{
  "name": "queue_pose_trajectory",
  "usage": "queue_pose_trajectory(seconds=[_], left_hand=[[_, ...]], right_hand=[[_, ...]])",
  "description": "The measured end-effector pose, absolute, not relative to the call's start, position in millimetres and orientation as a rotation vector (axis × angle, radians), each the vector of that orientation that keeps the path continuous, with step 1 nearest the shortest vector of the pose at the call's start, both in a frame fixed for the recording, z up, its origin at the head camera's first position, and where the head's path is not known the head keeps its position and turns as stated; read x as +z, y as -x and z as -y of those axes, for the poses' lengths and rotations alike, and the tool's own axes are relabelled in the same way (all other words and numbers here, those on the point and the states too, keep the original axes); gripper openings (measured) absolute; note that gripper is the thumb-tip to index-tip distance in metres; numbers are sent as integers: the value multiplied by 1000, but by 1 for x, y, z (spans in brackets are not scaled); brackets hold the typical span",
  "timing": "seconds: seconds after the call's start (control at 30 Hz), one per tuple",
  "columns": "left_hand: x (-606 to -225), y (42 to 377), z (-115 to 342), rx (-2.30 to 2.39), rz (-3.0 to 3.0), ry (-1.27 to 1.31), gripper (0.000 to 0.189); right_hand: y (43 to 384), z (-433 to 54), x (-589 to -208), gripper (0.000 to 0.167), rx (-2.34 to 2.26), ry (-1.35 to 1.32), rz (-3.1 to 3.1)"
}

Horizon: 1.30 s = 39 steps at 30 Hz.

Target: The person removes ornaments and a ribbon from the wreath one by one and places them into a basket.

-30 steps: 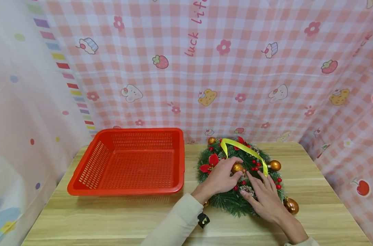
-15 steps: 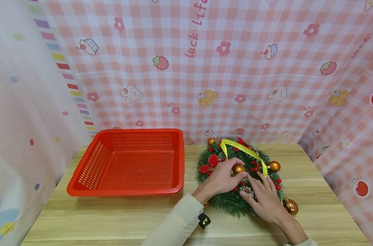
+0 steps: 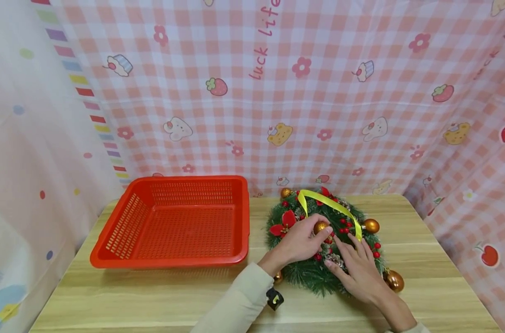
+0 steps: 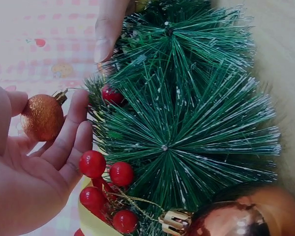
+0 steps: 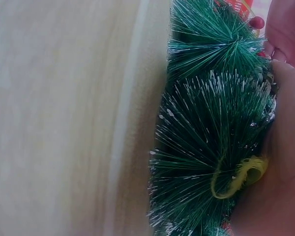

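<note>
A green Christmas wreath [image 3: 314, 277] with red berries, pinecones and a red poinsettia flower [image 3: 283, 224] lies on the table's right part. Above its middle, my left hand [image 3: 301, 240] holds a glittery gold bauble [image 4: 42, 118] between thumb and fingers, its gold cap facing the wreath in the left wrist view. My right hand [image 3: 358, 268] rests on the wreath's near right side with fingers extended, close to a pinecone [image 3: 334, 260] and the yellow ribbon [image 3: 329, 201]. The ribbon loops over the wreath. What the right fingertips touch is partly hidden.
A red perforated plastic basket [image 3: 190, 231] stands to the left of the wreath on the wooden table [image 3: 152, 296]. More baubles sit at the wreath's edge, among them a shiny copper one [image 3: 394, 280] and a gold one [image 3: 371, 225]. A checked curtain [image 3: 235, 106] hangs behind.
The bauble in my left hand has shifted and turned slightly between the fingers, and the left thumb has moved a little. My right hand stays in nearly the same place.
</note>
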<state>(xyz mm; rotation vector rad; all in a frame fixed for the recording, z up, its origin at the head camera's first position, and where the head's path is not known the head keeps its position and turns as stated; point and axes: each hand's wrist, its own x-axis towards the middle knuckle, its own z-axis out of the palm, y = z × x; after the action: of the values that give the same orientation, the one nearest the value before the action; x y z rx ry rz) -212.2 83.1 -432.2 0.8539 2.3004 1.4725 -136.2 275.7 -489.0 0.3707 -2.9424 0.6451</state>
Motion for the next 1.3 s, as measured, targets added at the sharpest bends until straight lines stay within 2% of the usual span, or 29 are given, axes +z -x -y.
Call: queue_pose_trajectory(seconds=[0.17,0.43,1.3], left_hand=[[-435,213,-84,1505,-2299,-821,36],[-437,214,-82,1567,-2384,-770,31],[-443,211,-88,1436,-2670,-696,32]], right_hand=[[136,-275,-490,69,645,-371,2941],[136,-276,-490,69,648,-375,2937],[137,-276,-491,67,655,-369,2930]])
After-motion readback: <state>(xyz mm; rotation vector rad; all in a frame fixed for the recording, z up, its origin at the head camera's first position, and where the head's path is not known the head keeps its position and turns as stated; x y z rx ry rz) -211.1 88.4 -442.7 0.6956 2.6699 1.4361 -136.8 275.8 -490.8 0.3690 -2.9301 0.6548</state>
